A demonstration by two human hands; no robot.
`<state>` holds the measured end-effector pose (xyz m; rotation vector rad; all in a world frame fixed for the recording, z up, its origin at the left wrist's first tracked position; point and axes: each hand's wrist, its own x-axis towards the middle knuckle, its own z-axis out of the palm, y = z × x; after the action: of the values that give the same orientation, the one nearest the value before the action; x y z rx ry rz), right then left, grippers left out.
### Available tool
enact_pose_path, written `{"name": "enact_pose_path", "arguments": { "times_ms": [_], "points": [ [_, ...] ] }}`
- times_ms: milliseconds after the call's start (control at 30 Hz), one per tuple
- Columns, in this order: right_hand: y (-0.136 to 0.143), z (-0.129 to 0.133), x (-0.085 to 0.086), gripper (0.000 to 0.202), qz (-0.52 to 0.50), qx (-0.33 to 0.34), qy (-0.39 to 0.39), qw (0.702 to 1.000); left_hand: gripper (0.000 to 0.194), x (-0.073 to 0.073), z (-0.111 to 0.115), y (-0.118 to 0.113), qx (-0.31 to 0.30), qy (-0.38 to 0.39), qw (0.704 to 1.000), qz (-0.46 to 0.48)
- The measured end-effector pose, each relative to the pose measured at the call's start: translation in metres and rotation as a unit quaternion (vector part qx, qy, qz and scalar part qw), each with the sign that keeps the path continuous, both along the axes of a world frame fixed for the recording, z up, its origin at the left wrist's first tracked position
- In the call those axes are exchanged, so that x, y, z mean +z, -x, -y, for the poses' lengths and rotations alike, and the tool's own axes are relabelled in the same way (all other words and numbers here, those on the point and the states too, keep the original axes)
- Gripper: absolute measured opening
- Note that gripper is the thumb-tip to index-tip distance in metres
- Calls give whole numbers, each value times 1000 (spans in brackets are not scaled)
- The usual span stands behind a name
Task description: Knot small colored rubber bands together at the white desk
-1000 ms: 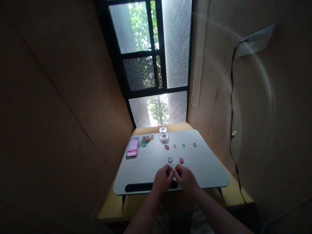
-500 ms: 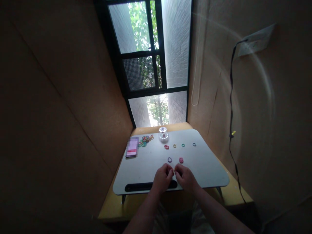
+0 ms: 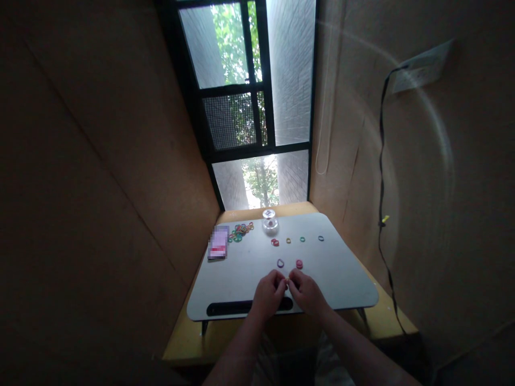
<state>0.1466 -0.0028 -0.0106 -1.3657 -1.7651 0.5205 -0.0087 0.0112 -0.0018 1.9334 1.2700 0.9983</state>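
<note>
My left hand [image 3: 270,292] and my right hand [image 3: 306,292] are close together over the near edge of the white lap table [image 3: 341,279]. Both have fingers pinched on a small yellowish band [image 3: 287,281], mostly hidden by the fingertips. Just beyond the hands lie a purple elastic band [image 3: 280,264] and a small stack of pink bands [image 3: 299,264]. Farther back a row holds red bands [image 3: 274,243], a yellow band [image 3: 288,240], a green band [image 3: 302,239] and a dark bluish band [image 3: 321,238].
A pile of mixed coloured bands [image 3: 240,231] lies at the back left beside a blurred pink-purple card or packet [image 3: 218,243]. A clear jar [image 3: 270,223] stands at the back. Along the front edge runs a black slot [image 3: 229,308]. A black cable [image 3: 382,161] hangs on the right wall.
The fingertips have shifted slightly, and a little more of the yellowish band shows between them. Everything on the table stays where it was.
</note>
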Motion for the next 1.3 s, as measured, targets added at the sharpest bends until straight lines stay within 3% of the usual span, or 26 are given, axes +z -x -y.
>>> {"name": "enact_pose_path", "arguments": {
  "times_ms": [233, 567, 1300],
  "points": [
    [2, 0, 2, 16, 3, -25, -28, 999, 15, -1, -1, -1, 12, -10, 1000, 15],
    [2, 0, 3, 18, 28, -29, -9, 999, 16, -3, -3, -1, 18, -10, 1000, 14],
    [1, 0, 2, 21, 39, -18, -6, 999, 8, 4, 2, 2, -20, 5, 999, 38]
  ]
}}
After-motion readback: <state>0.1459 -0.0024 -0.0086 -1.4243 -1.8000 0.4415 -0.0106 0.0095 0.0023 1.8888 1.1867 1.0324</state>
